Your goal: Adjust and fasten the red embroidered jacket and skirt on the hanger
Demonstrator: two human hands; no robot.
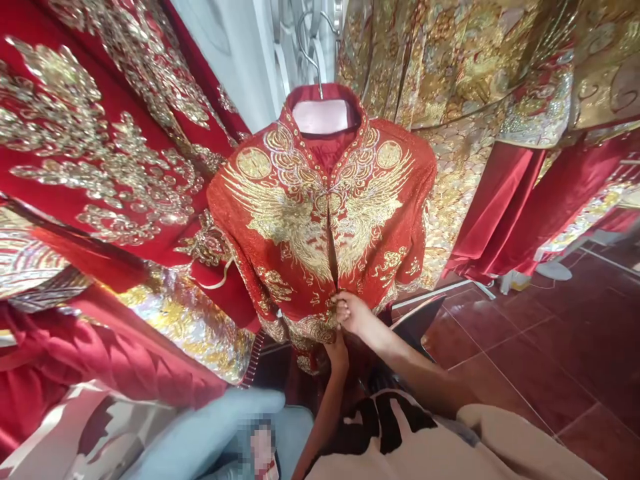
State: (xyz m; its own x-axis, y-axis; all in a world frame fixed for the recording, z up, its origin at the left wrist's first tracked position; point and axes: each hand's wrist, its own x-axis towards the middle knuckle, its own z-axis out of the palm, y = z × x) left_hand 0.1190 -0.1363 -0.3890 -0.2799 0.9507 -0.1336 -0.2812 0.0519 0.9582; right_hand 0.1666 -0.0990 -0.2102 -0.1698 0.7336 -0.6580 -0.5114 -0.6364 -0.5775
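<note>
Fingers: those of the right hand [353, 312] are curled tight and pinch the front opening of the jacket [320, 220] close to its hem. The left hand [338, 353] reaches up just beneath, its fingers hidden by the cloth, so I cannot tell whether they grip.
Red robes: these fill the left half of the frame [95, 153], red cloth with heavy gold and silver embroidery, hanging in folds.
Gold robes: across the upper right [465, 73], densely stitched, with plain red skirts below them.
Floor: dark red tiles [540, 360] at the lower right.
Jacket: centre of the frame, facing the camera. It is red with gold phoenix embroidery, and its stand collar is open at the top.
Shirt: white with black print [400, 440], bottom centre, on the person.
Pale blue cloth: lower left of centre [210, 433].
Hanger: a metal hook [311, 50] at top centre carries the jacket.
</note>
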